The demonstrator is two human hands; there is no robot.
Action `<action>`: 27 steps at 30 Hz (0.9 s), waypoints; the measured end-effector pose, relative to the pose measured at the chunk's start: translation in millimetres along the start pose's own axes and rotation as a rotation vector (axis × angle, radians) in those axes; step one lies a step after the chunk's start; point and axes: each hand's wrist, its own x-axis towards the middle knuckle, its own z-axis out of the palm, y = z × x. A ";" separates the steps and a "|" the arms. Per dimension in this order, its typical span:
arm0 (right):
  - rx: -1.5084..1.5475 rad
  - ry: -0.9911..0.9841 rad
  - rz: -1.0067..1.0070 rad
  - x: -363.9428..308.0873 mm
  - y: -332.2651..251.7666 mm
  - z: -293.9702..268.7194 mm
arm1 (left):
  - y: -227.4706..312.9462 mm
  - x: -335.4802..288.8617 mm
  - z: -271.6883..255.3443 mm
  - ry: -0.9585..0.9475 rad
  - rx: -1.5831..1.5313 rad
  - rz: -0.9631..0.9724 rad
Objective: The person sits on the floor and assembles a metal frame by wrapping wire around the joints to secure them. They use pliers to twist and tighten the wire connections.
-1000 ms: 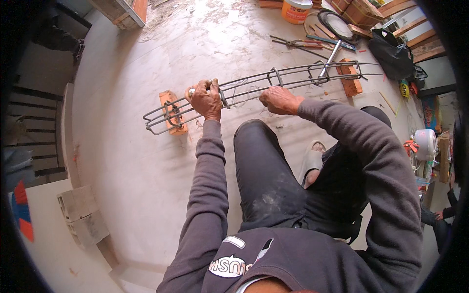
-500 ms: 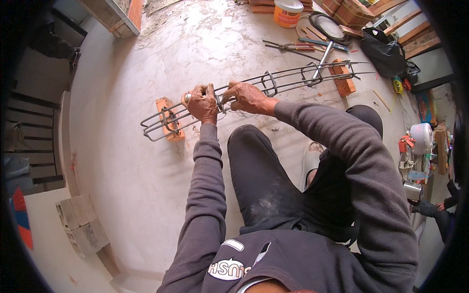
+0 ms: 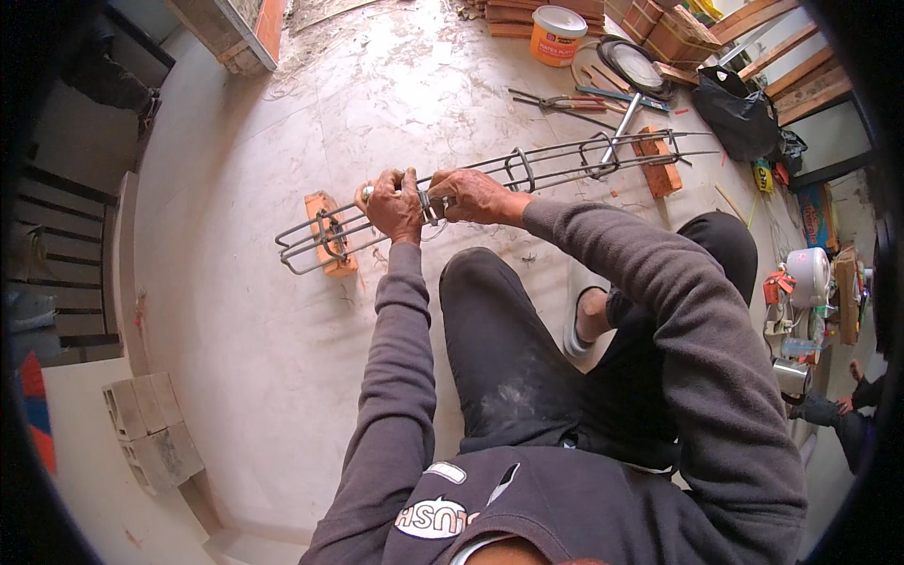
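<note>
A long rebar cage (image 3: pixel 565 154) of dark steel rods with square stirrups lies across two orange bricks, a left brick (image 3: pixel 320 209) and a right brick (image 3: pixel 656 174). Both my hands are at its left-middle part, around one stirrup. My left hand (image 3: pixel 392 205) is closed over the rods and the left side of that stirrup, wearing a ring. Close beside it, my right hand (image 3: pixel 474 197) has its fingers curled in at the stirrup's right side. What lies between the right fingertips is too small and hidden to make out.
Long-handled cutters (image 3: pixel 565 104) and a metal tube (image 3: pixel 621 132) lie beyond the cage. An orange bucket (image 3: pixel 556 42), a black bag (image 3: pixel 734 113) and stacked bricks stand at the far right. Grey hollow blocks (image 3: pixel 155 428) are at the left; another person's hand (image 3: pixel 846 405) shows at the right edge.
My right hand has dropped slightly and its fingers have curled in closer to my left hand at the stirrup. My right foot has shifted a little to the left.
</note>
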 end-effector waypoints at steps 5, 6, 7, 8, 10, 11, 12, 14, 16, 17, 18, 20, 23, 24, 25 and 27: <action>-0.334 0.013 -0.102 8.8 17.7 -17.6 | 1.6 0.6 4.0 -0.027 -0.042 -0.028; -0.378 0.072 -0.118 13.7 28.5 -18.5 | 1.5 -0.3 4.6 -0.043 -0.034 -0.030; -0.446 0.053 -0.132 21.6 30.0 -26.9 | 1.3 -1.9 1.9 -0.004 -0.029 -0.011; -0.515 0.035 -0.145 28.8 32.5 -37.2 | -2.1 -4.2 0.6 0.025 -0.037 0.008; -0.553 0.067 -0.276 46.8 24.2 -63.0 | -6.0 -4.5 -1.0 0.101 -0.062 0.036; -0.637 0.088 -0.352 51.1 20.9 -79.2 | -0.5 -5.4 0.6 0.084 -0.056 0.022; -0.745 0.067 -0.468 52.9 14.4 -94.3 | 3.6 -6.1 2.7 0.081 -0.066 0.036; -0.971 0.048 -0.719 56.7 -7.8 -106.8 | 0.9 -4.7 0.8 0.075 -0.067 0.064; -0.906 0.112 -0.773 65.7 -41.9 -116.7 | -8.4 -4.8 -0.8 0.045 -0.049 0.015; -0.775 0.044 -0.607 56.7 -59.3 -131.3 | -0.7 -5.2 3.3 0.040 -0.042 0.016; -0.632 -0.010 -0.452 48.9 -78.6 -142.9 | 1.6 -4.8 3.9 0.039 -0.020 0.018; -0.284 -0.079 -0.273 34.7 -76.4 -142.8 | -9.0 -5.8 11.7 0.081 0.001 0.130; 0.248 -0.362 -0.102 16.0 -40.7 -115.7 | -18.1 -2.3 -0.1 -0.015 -0.032 0.116; 0.666 -0.472 0.178 -0.5 -51.9 -120.9 | -0.6 -1.3 -15.0 -0.005 -0.025 0.152; 0.778 -0.429 0.219 -12.1 -53.7 -122.8 | -7.2 0.5 -14.1 -0.030 -0.013 0.172; 0.994 -0.353 0.152 -21.3 -43.7 -116.3 | -19.6 -2.2 -4.7 -0.080 0.010 0.220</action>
